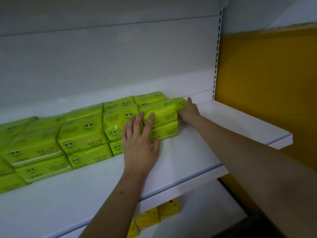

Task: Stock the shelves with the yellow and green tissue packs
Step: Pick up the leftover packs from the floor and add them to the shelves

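Observation:
Several green tissue packs (82,134) with smiley faces stand in stacked rows along the back of a white shelf (171,169). My left hand (139,143) lies flat with straight fingers against the front of the right-hand packs (164,114). At the right end of the row, my right hand (188,110) presses with straight fingers against the side of the end pack (180,102). Several yellow tissue packs (154,217) sit on the lower shelf, partly hidden by the upper shelf's edge.
The shelf's front half and its right end (240,121) carry nothing. A slotted white upright (216,54) stands at the back right. A yellow wall (267,83) lies right of the shelving. The white back panel (103,57) rises behind the packs.

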`<state>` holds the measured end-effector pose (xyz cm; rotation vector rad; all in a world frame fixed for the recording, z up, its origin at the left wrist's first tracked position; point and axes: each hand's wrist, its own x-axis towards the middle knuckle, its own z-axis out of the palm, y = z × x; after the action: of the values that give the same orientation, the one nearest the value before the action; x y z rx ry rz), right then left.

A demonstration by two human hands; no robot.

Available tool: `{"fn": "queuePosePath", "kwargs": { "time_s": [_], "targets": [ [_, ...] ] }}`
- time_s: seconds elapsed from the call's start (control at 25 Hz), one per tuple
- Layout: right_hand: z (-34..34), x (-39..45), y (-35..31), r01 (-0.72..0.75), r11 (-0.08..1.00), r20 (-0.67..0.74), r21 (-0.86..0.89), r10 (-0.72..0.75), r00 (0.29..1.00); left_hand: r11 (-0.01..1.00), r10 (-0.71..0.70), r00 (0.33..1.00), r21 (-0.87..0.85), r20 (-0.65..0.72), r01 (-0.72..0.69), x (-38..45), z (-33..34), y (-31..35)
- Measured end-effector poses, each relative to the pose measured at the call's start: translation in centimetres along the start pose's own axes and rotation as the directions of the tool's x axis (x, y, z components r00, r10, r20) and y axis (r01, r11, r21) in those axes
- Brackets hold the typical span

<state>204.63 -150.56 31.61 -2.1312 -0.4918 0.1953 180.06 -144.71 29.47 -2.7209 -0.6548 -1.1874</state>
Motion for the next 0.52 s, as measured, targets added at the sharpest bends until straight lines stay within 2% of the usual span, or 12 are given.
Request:
{"fn": "queuePosePath", "kwargs": {
  "time_s": [0.08, 0.16, 0.28, 0.4, 0.52],
  "targets": [
    [-0.7, -1.0, -0.6, -0.050, 0.999, 0.001, -0.003, 0.050, 0.999, 1.000, -0.006, 0.999, 0.011, 0.034, 0.006, -0.1, -0.3, 0.2],
    [-2.7, -3.0, -2.3, -0.040, 0.999, -0.099, -0.017, 0.038, 0.994, 1.000, 0.004, 0.994, 0.021, 0.106, -0.006, 0.0, -1.3, 0.2],
    [-5.4, -7.0, -6.3, 0.169, 0.986, -0.188, -0.008, -0.167, 0.968, 0.998, -0.028, 0.985, -0.042, 0.171, 0.035, 1.5, -4.4, 0.2],
    [-4.4, -12.9, -12.0, 0.358, 0.932, -0.126, 0.052, -0.349, 0.928, 0.991, -0.097, 0.989, -0.077, 0.113, 0.106, 0.4, -8.9, -1.4],
    [0.5, -19.9, -17.3, 0.473, 0.874, -0.002, 0.116, -0.476, 0.880, 0.979, -0.170, 0.981, -0.101, 0.096, 0.179, -3.9, -13.5, -4.9]
  ]
}}
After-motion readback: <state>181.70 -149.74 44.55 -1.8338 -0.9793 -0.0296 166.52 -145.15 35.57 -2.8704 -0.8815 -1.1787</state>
